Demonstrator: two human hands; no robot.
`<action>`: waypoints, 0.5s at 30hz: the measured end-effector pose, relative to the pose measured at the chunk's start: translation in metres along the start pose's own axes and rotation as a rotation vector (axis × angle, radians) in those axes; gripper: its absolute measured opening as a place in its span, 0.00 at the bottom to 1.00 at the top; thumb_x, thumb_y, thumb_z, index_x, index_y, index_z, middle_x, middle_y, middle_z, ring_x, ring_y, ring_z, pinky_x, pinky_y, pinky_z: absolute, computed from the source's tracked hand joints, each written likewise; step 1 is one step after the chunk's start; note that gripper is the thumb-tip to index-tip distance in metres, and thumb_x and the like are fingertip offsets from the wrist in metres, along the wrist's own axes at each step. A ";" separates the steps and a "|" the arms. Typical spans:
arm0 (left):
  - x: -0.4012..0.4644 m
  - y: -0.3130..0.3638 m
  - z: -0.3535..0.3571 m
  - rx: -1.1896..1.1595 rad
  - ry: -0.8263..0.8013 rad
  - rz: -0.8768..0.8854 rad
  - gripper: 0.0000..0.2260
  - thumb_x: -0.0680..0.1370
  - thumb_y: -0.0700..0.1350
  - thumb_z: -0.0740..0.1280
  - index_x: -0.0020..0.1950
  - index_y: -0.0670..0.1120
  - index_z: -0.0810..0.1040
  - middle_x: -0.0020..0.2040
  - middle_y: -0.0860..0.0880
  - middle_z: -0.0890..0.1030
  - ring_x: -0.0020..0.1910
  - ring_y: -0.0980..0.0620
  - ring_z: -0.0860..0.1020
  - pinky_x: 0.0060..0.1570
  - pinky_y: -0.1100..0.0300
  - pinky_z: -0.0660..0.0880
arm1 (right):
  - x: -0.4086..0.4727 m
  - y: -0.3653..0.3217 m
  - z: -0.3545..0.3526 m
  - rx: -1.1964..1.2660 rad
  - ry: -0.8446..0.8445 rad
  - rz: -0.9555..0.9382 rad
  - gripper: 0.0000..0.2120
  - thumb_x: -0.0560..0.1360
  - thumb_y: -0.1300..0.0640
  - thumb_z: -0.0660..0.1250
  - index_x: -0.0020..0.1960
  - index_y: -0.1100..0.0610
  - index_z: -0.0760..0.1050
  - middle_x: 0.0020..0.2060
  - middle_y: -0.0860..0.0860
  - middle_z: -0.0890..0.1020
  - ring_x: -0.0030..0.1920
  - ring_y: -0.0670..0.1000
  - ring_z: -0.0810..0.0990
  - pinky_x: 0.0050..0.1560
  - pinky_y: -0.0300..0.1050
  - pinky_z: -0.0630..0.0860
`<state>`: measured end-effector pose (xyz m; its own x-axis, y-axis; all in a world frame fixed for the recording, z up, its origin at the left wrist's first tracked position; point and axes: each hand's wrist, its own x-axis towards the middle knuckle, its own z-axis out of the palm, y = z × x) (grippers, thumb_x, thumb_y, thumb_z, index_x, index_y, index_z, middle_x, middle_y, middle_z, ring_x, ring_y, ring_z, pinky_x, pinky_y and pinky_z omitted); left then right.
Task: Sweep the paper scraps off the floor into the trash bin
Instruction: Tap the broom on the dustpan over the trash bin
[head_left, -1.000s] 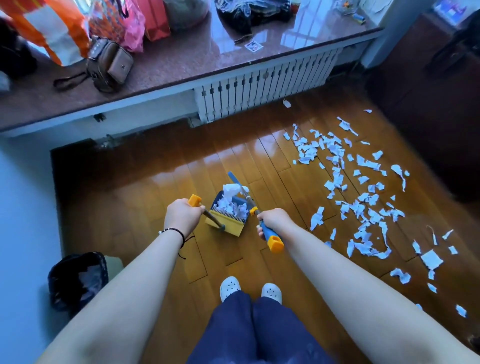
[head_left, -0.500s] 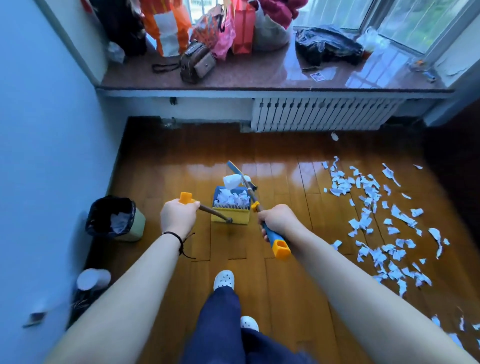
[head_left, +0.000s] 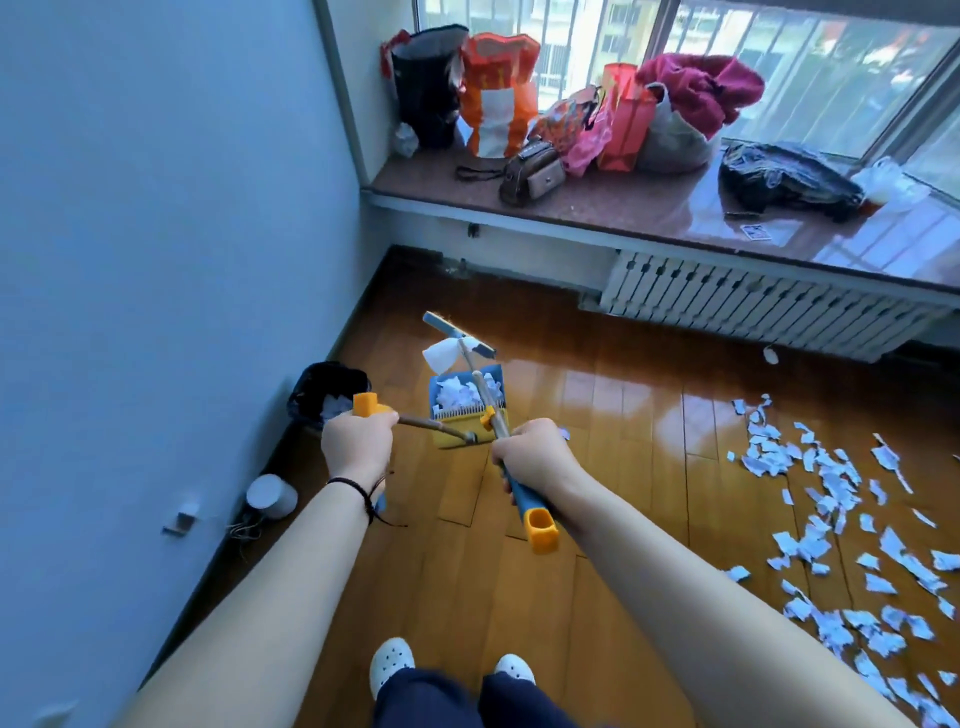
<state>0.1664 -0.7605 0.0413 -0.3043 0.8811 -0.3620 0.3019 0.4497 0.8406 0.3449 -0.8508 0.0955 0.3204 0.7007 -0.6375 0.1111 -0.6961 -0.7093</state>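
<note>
My left hand grips the orange-capped handle of a blue and yellow dustpan, which is full of white paper scraps. My right hand grips the blue handle of a broom; its head sits just beyond the dustpan with a scrap stuck to it. A black-lined trash bin stands against the wall, just left of the dustpan, with some paper inside. Many paper scraps lie scattered on the wooden floor at the right.
A blue wall runs close along the left. A white cup-like object and cables sit at its base. Ahead are a radiator and a stone windowsill loaded with bags. My feet are at the bottom.
The view has swung left toward the wall. The trash bin now lies right beside the loaded dustpan, and the scattered scraps have shifted to the right edge. Both hands keep their grips.
</note>
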 end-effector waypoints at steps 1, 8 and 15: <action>0.001 -0.001 -0.012 -0.037 0.014 -0.019 0.14 0.70 0.47 0.75 0.31 0.42 0.74 0.27 0.43 0.77 0.27 0.43 0.75 0.32 0.51 0.74 | -0.003 -0.003 0.008 -0.023 -0.001 -0.021 0.07 0.70 0.67 0.62 0.46 0.66 0.76 0.34 0.59 0.76 0.26 0.55 0.76 0.26 0.44 0.76; 0.023 -0.015 -0.098 -0.252 0.075 -0.078 0.14 0.72 0.40 0.74 0.31 0.42 0.72 0.21 0.46 0.70 0.21 0.48 0.68 0.27 0.58 0.67 | -0.028 -0.034 0.068 -0.147 0.033 -0.135 0.05 0.72 0.65 0.63 0.39 0.62 0.75 0.30 0.57 0.76 0.25 0.53 0.76 0.24 0.40 0.74; 0.045 -0.026 -0.180 -0.429 0.127 -0.129 0.11 0.73 0.36 0.73 0.34 0.40 0.73 0.21 0.48 0.68 0.17 0.53 0.65 0.25 0.59 0.64 | -0.032 -0.063 0.140 -0.177 0.055 -0.186 0.06 0.72 0.64 0.63 0.44 0.64 0.77 0.30 0.58 0.78 0.25 0.52 0.78 0.29 0.51 0.81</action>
<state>-0.0182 -0.7586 0.0756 -0.4314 0.7848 -0.4449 -0.1389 0.4295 0.8923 0.1958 -0.8078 0.1187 0.3295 0.8128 -0.4805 0.3340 -0.5763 -0.7459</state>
